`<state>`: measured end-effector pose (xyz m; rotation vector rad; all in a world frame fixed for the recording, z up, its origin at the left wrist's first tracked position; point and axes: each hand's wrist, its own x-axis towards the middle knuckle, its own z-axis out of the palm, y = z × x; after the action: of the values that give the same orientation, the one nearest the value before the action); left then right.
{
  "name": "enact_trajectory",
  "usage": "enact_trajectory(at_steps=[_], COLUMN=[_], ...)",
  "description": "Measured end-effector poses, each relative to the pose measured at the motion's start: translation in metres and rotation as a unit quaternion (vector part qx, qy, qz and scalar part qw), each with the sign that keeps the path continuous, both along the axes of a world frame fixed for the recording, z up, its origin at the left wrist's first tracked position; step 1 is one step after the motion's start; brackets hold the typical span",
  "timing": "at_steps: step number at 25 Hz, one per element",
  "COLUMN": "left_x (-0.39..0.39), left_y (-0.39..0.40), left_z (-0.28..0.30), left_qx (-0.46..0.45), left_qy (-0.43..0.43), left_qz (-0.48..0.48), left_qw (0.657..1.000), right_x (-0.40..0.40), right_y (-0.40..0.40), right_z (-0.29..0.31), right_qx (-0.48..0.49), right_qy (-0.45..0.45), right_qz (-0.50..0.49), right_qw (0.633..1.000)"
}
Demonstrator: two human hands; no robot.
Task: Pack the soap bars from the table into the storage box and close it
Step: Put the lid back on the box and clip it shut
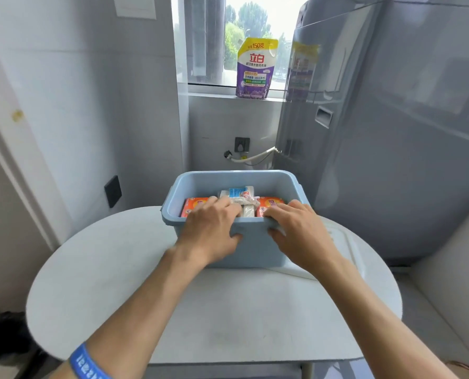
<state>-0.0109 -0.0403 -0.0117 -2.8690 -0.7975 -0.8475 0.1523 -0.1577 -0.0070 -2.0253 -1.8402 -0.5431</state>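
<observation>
1. The left hand (214,228) is hooked over the near rim of the storage box (252,250). Its fingers are curled down inside, over the packed bars, and its thumb is pressed against the outer front wall. It clamps the box wall and is not pinching any bar that I can make out.
2. The right hand (296,231) mirrors it further along the same rim: fingers draped over the edge, thumb on the front wall, closed on the rim.
3. The soap bars (268,205) lie inside the box just beyond both sets of fingertips. There are orange packets at either end and white-and-blue ones between them (how many in all is hard to count under the fingers). No bars show on the bare table (118,269).
4. The relation the next move turns on is this. A flat white panel (348,250), probably the lid, lies on the table under and to the right of the box, jutting out past its right side. It sits just beside the right hand and across the box from the left, so the right hand is the nearer one to draw it out.
5. By my reading, packing is done and the box is still open, so closing remains.
</observation>
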Motion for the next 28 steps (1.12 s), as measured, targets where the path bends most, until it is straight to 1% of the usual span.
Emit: enact_trajectory(at_steps=[1, 2, 3, 5, 6, 7, 9, 11, 12, 14, 19, 21, 22, 24, 25, 27, 28], left_x=[0.014, 0.027, 0.04, 0.055, 0.059, 0.06, 0.063, 0.064, 0.064, 0.064, 0.062, 0.061, 0.06, 0.058, 0.058, 0.059, 0.062], left_y=[-0.01, -0.018, -0.023, -0.024, -0.022, -0.02, -0.018, -0.018, -0.019, -0.02, -0.018, -0.019, -0.018, -0.015, -0.014, -0.014, -0.016], left_z=[0.0, -0.001, -0.002, -0.006, -0.008, -0.009, -0.009, -0.009, -0.01, -0.01, -0.007, -0.007, -0.006, -0.003, -0.002, -0.003, -0.005], left_qx=[0.008, 0.011, 0.014, 0.031, 0.039, 0.04, 0.045, 0.057, 0.062, 0.066, 0.071, 0.078, 0.083, 0.092, 0.094, 0.093, 0.086], left_qy=[-0.006, -0.005, -0.001, 0.009, 0.009, 0.006, 0.0, -0.008, -0.013, -0.015, -0.042, -0.047, -0.051, -0.064, -0.071, -0.07, -0.05], left_qz=[-0.022, -0.035, -0.04, -0.024, -0.015, -0.006, 0.001, 0.0, -0.002, -0.003, -0.005, -0.008, -0.009, 0.002, 0.011, 0.018, 0.02], left_qw=[1.0, 0.999, 0.999, 0.999, 0.999, 0.999, 0.999, 0.998, 0.998, 0.998, 0.997, 0.996, 0.995, 0.994, 0.993, 0.993, 0.995], right_x=[0.005, 0.013, 0.024, 0.052, 0.063, 0.07, 0.08, 0.086, 0.089, 0.093, 0.096, 0.095, 0.097, 0.108, 0.117, 0.135, 0.144], right_y=[-0.005, -0.012, -0.019, -0.032, -0.038, -0.042, -0.045, -0.04, -0.036, -0.028, -0.023, -0.026, -0.03, -0.045, -0.055, -0.076, -0.084], right_z=[0.001, 0.001, 0.002, -0.006, -0.015, -0.026, -0.052, -0.07, -0.077, -0.082, -0.082, -0.081, -0.08, -0.073, -0.068, -0.056, -0.049], right_qx=[0.023, 0.05, 0.067, 0.066, 0.042, 0.005, -0.106, -0.229, -0.27, -0.304, -0.272, -0.284, -0.294, -0.285, -0.261, -0.167, -0.108], right_qy=[0.02, 0.062, 0.131, 0.294, 0.328, 0.313, 0.262, 0.22, 0.19, 0.145, 0.109, 0.081, 0.083, 0.125, 0.163, 0.257, 0.306], right_qz=[0.019, 0.034, 0.035, -0.007, -0.036, -0.065, -0.109, -0.125, -0.126, -0.136, -0.13, -0.134, -0.148, -0.205, -0.238, -0.292, -0.312], right_qw=[0.999, 0.996, 0.988, 0.953, 0.943, 0.947, 0.953, 0.94, 0.935, 0.932, 0.947, 0.946, 0.941, 0.928, 0.921, 0.906, 0.893])
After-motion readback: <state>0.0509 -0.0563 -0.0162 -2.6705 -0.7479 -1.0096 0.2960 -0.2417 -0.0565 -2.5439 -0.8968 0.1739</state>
